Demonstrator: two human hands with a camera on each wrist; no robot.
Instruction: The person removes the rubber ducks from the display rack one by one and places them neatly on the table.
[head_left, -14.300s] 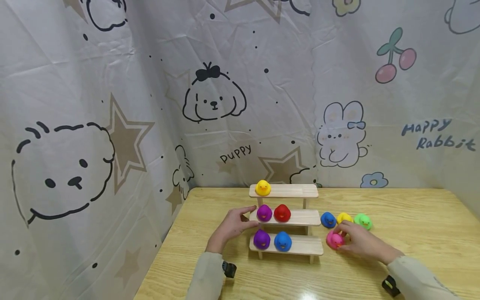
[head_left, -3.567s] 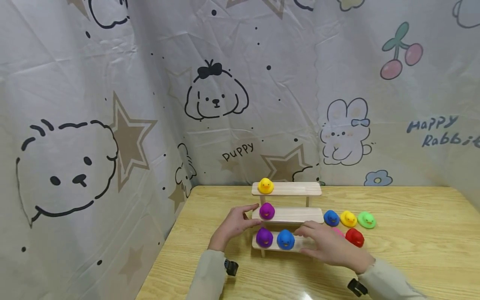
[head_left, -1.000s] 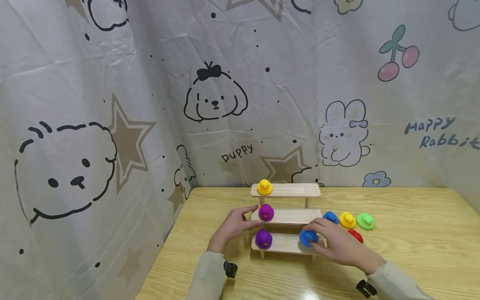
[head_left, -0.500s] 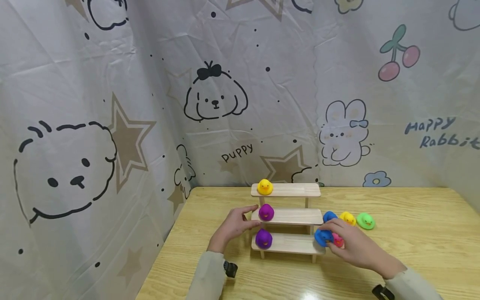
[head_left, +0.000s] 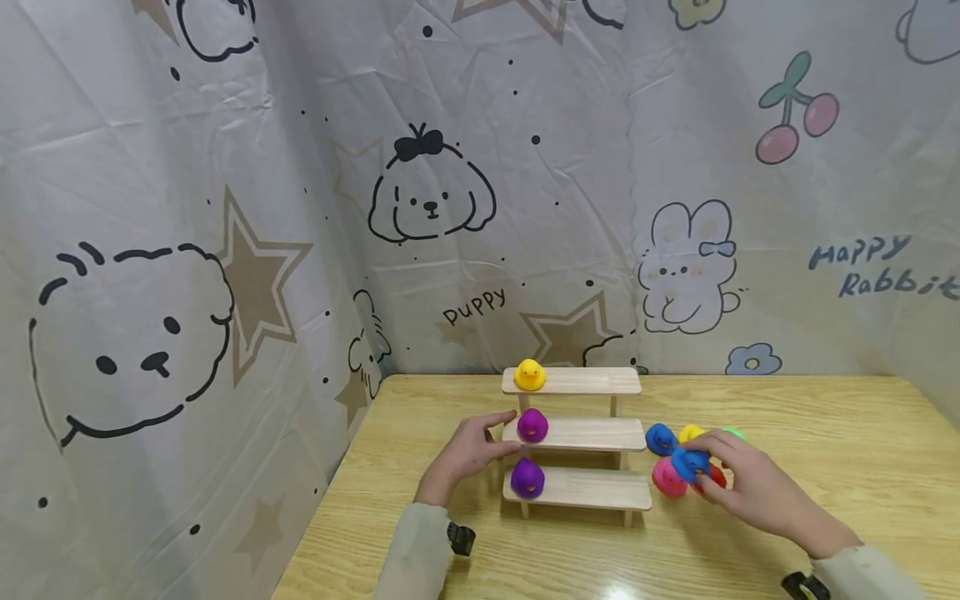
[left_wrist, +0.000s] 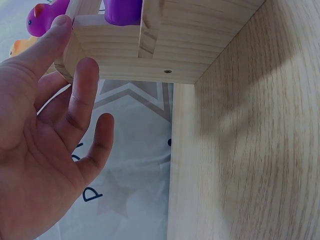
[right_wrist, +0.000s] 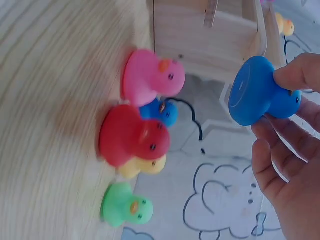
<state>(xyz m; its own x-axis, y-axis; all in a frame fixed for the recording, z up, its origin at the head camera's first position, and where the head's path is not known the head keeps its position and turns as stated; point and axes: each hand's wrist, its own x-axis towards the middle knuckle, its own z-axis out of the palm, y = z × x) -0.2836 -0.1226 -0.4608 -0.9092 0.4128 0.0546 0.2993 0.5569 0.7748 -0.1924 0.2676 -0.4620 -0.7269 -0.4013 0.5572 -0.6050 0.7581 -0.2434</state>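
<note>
Blue duck [head_left: 690, 464] is up off the table [head_left: 847, 442], over the grp of ducks R of the stand, base facing down per the R wrist view. Right hand [head_left: 761, 492] pinches it btwn thumb & fingers; a couple of fingers hang free.

Just below/beside: pink duck [head_left: 670, 479], red duck [head_left: 716, 477] (partly behind the fingers). Behind: second blue duck [head_left: 660, 439], yellow duck [head_left: 691, 432], green duck [head_left: 732, 432], both partly covered.

To do it well, IMO: light pinch only, prob. soft & squeezable; keep base level & high enough not to clip pink or red; if set down, use bare wood nr the grp, then spread fingers straight out so nothing tips.

Stand [head_left: 588, 487], 3 boards: purple duck [head_left: 528, 479] on bottom L, magenta duck [head_left: 532, 425] mid L, top yellow duck [head_left: 529, 375] top L. Left hand [head_left: 467, 454] is at the mid board's L end, thumb & forefinger spread; a light steadying touch there seems right, tho pressure can't be judged.

Writing: cloth [head_left: 570, 217] behind reads "PUPPY" & "Happy Rabbit". Mark on blue duck's base too small to read. No brand legible.
</note>
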